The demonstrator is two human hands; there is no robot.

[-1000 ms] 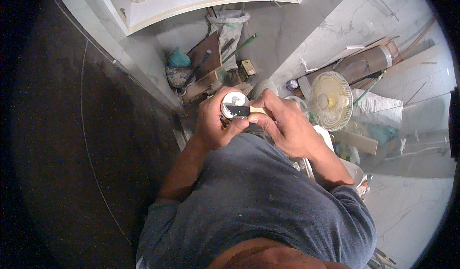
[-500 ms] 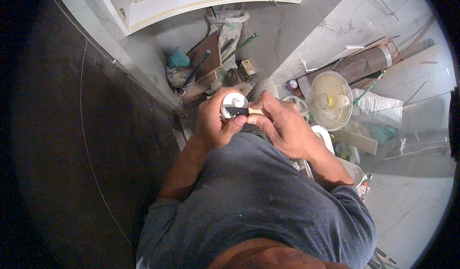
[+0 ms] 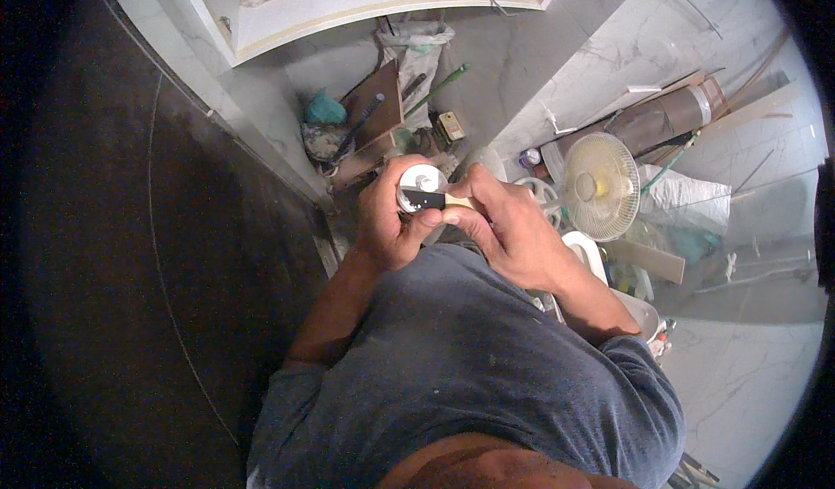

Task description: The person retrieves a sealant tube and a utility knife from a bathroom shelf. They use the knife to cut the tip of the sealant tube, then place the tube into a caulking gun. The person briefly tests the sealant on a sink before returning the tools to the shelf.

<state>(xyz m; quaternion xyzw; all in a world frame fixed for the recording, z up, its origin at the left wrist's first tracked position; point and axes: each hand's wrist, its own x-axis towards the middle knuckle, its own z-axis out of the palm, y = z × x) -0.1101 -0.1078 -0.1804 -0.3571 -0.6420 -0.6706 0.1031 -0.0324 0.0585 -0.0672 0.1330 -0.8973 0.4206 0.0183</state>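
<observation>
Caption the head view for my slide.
Left hand holds a round white-topped container, right hand a flat black-bladed, pale-handled tool over it.

Left hand [image 3: 385, 219] curls, left forearm [image 3: 335, 311] slanting from seven o'clock; right hand [image 3: 517, 232] pinches alongside, right forearm [image 3: 600, 302] from four o'clock.

Flat, black, pale-handled blade [image 3: 424, 198] sits slightly farther left over round white-topped container [image 3: 437, 178] than a second ago.

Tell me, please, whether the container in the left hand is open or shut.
Open, it appears: the round container shows uneven white material inside its rim, beneath the black blade.
</observation>
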